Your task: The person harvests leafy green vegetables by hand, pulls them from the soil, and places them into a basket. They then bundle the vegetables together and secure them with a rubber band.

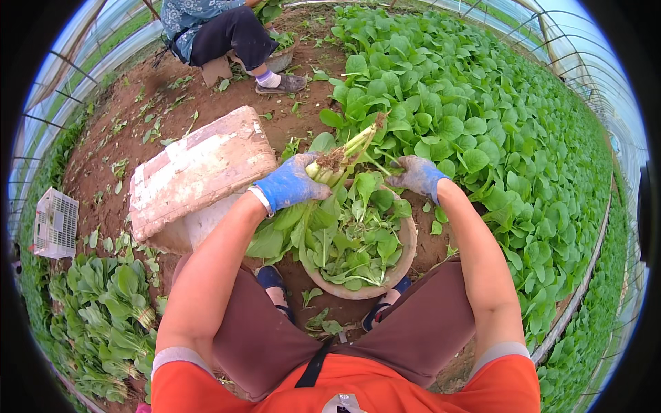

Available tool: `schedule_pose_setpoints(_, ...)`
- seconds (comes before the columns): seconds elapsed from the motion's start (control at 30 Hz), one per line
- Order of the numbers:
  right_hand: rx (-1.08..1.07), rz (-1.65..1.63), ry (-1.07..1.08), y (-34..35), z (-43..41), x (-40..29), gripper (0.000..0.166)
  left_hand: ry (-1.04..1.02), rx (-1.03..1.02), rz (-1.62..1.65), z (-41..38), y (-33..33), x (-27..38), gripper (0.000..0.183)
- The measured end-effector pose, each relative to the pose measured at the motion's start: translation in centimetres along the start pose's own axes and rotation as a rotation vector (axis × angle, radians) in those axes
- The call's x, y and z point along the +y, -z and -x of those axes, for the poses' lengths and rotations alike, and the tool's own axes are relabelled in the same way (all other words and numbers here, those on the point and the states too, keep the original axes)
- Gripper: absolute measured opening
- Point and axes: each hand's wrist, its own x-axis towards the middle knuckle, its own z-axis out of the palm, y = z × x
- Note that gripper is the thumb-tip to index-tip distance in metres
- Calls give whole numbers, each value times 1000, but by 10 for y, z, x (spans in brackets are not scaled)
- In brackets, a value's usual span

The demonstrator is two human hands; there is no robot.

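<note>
My left hand [289,183], in a blue work glove, grips a bunch of leafy greens [324,175]. Pale stems and soil-covered roots stick out past the thumb, while the broad leaves hang down towards my knees. To the right, my gloved right hand [417,176] pinches a thin green stem [379,164] between thumb and fingers; its fingertips are partly hidden. Under both hands, between my feet, stands a round basin [410,253] with a soil-stained rim. Loose leaves and small plants [356,248] fill it.
A dirty white foam box [201,170] lies to my left, near a white plastic crate [56,224]. Tied bundles of greens [103,310] cover the ground at lower left. Dense growing greens [480,134] stand at right. Ahead, another person [222,38] sits on a low seat.
</note>
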Motion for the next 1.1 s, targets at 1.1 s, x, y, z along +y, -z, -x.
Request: schedule_pose_setpoints(1.1, 554, -50, 485, -9, 21, -99, 77, -81, 361, 911, -41, -30, 7, 29)
